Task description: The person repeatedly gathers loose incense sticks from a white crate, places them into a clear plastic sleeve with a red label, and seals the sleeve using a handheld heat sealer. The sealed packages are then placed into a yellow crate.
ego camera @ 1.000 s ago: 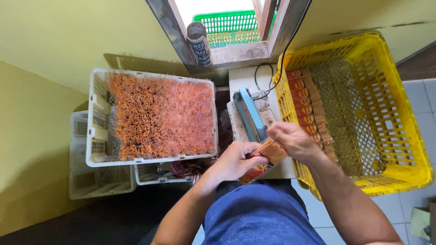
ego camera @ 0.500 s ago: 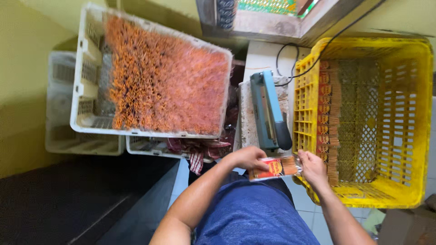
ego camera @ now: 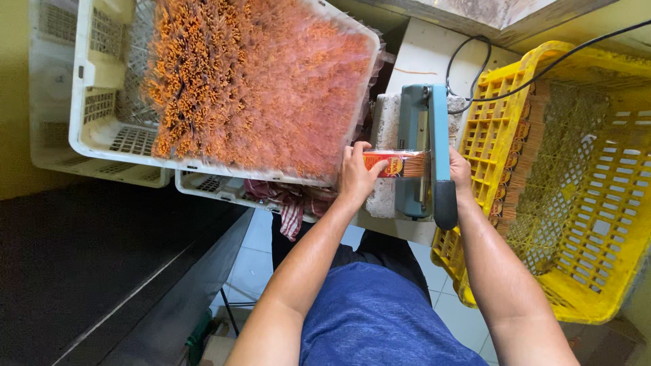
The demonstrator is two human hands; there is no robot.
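Observation:
My left hand (ego camera: 359,175) grips the printed red-and-orange end of a slim packet of orange sticks (ego camera: 393,164). The packet lies sideways, its open end with the stick tips pushed under the arm of a teal heat sealer (ego camera: 428,146). My right hand (ego camera: 461,175) rests on the right side of the sealer's arm, close to its black handle (ego camera: 445,203), and is partly hidden behind it. The sealer sits on a grey block on a small white table (ego camera: 420,57).
A white crate (ego camera: 102,135) heaped with loose orange sticks stands at the left on other white crates. A yellow crate (ego camera: 597,285) at the right holds a row of filled packets along its left wall. A black cable (ego camera: 468,47) runs from the sealer. A checked cloth hangs below the white crate.
The packet was held in both hands over my lap; now it is up at the sealer with its end under the arm. My right hand has shifted onto the sealer arm.

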